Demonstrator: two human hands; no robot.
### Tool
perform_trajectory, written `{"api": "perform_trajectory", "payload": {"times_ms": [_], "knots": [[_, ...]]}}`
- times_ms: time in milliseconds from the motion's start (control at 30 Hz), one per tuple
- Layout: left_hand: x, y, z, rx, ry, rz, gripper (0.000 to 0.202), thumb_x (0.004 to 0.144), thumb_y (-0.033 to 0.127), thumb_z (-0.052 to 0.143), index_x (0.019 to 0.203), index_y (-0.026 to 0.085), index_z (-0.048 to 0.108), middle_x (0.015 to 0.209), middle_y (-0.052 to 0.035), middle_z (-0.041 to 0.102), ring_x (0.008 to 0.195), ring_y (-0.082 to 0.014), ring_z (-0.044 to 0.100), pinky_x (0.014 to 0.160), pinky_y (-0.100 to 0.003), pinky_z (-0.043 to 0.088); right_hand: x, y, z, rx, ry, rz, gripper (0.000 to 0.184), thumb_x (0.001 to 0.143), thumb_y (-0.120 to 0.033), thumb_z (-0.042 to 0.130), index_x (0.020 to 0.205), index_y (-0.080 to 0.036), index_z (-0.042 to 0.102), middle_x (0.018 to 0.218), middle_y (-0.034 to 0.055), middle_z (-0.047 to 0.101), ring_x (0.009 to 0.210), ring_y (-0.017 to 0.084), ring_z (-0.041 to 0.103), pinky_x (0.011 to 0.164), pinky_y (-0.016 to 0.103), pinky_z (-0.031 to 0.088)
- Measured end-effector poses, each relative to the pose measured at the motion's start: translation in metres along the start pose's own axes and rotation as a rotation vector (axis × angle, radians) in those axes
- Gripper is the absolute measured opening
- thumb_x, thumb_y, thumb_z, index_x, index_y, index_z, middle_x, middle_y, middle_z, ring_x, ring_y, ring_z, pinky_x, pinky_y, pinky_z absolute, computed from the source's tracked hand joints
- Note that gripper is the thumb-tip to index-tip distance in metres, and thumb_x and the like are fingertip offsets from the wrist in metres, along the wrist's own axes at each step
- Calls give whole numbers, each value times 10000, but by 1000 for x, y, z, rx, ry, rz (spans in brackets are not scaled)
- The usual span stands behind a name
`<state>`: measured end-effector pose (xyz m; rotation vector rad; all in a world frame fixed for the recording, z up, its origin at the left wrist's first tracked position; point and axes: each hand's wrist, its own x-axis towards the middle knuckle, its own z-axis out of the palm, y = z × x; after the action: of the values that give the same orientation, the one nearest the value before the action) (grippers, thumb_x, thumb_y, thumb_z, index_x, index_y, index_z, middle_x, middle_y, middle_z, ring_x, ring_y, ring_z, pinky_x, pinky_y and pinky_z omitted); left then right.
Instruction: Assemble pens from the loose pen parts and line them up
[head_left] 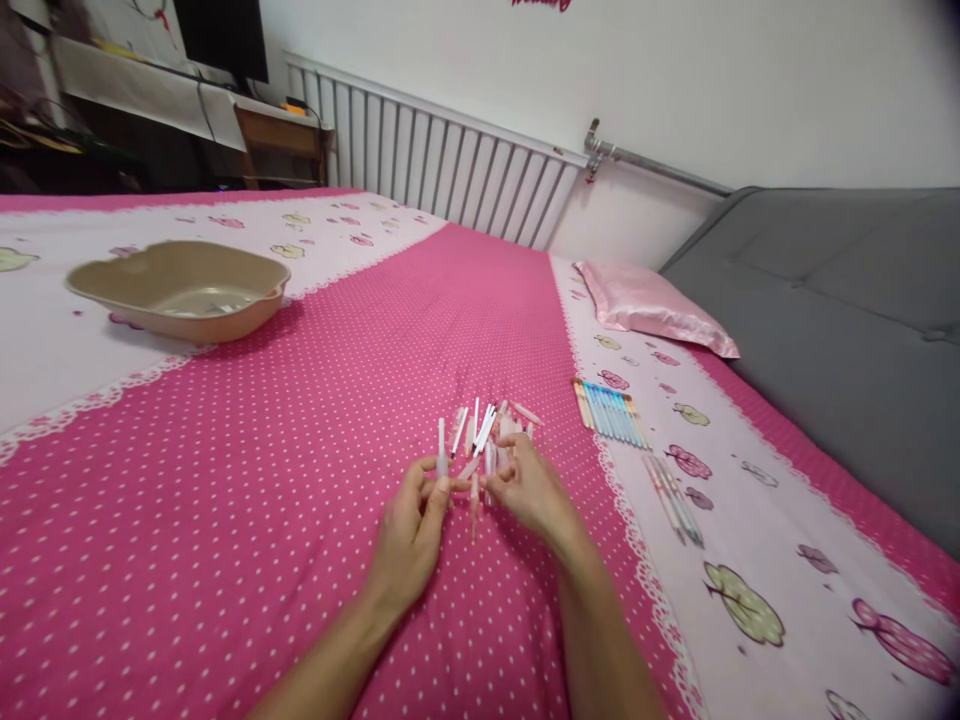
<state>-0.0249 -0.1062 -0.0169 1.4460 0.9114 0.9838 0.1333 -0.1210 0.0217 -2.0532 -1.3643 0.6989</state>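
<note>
On the pink dotted bed sheet (300, 500) lies a loose pile of small white and pink pen parts (487, 430). My left hand (412, 530) pinches one white pen barrel (442, 445) upright between thumb and fingers. My right hand (529, 490) rests at the near edge of the pile with fingers curled on a pink pen piece (474, 500). The two hands almost touch just in front of the pile.
A row of assembled pens (611, 412) lies to the right, with a few more pens (675, 495) nearer me. A beige basin (180, 288) sits far left. A pink pillow (652, 305), a grey sofa (840, 330) and a radiator (450, 165) border the bed.
</note>
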Motion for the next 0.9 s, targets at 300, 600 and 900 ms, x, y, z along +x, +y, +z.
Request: {"api": "perform_trajectory", "payload": {"times_ms": [300,600,900], "knots": [[0,2,-1,-3,-44,37,335,904,395,441,1146,180,525,968,-73,687,899,-212,635,826,-357,460,3,-4,-4,698,75,-158,653,747,-322,645,1335,-228,378,776,-2,607,684,157,627,603,283,505],[-2,5,-2,38,-86,75,318,899,382,446,1116,193,581,851,-40,678,844,-213,621,798,-330,466,-2,-18,-6,866,282,-261,678,780,-320,647,1373,-262,323,876,25,657,747,147,648,592,247,505],[-2,4,-1,69,-124,80,330,902,381,434,1138,206,586,851,-32,673,808,-203,612,750,-301,462,-4,-19,-4,840,276,-312,647,798,-305,627,1370,-266,326,837,9,649,739,140,646,625,252,504]]}}
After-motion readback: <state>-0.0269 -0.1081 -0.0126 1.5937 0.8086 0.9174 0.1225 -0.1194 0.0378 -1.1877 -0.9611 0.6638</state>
